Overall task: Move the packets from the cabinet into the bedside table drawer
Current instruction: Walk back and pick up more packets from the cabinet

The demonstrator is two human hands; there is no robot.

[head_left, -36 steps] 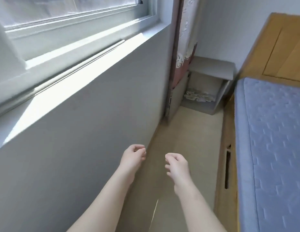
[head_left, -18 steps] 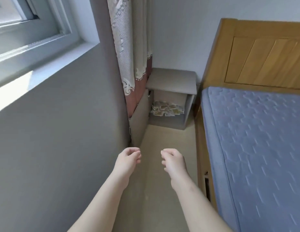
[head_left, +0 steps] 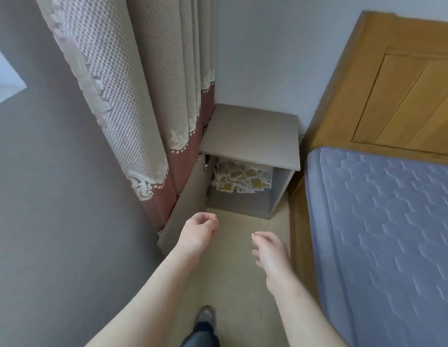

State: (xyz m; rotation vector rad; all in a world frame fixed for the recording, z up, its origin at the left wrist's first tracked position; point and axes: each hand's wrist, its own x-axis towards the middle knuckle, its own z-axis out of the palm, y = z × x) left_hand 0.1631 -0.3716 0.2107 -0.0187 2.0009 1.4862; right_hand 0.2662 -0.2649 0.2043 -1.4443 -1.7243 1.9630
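Note:
A grey bedside table (head_left: 250, 132) stands in the corner between the curtain and the bed. Its lower compartment is open, with its door (head_left: 185, 204) swung out to the left. Inside lies a heap of several white and yellow packets (head_left: 243, 177). My left hand (head_left: 197, 232) hangs in front of the door with loosely curled fingers and holds nothing. My right hand (head_left: 270, 254) is out over the floor, fingers relaxed, also holding nothing. Both hands are well short of the packets.
A bed with a blue quilted mattress (head_left: 383, 234) and a wooden headboard (head_left: 398, 78) fills the right side. A lace curtain (head_left: 127, 91) hangs along the grey wall (head_left: 55, 221) at left. A narrow strip of beige floor (head_left: 240, 291) runs between them; my shoe (head_left: 205, 315) shows below.
The view has swung from the window wall toward the corner and come closer to the bedside table. My right hand's fingers have loosened; both hands still hold nothing.

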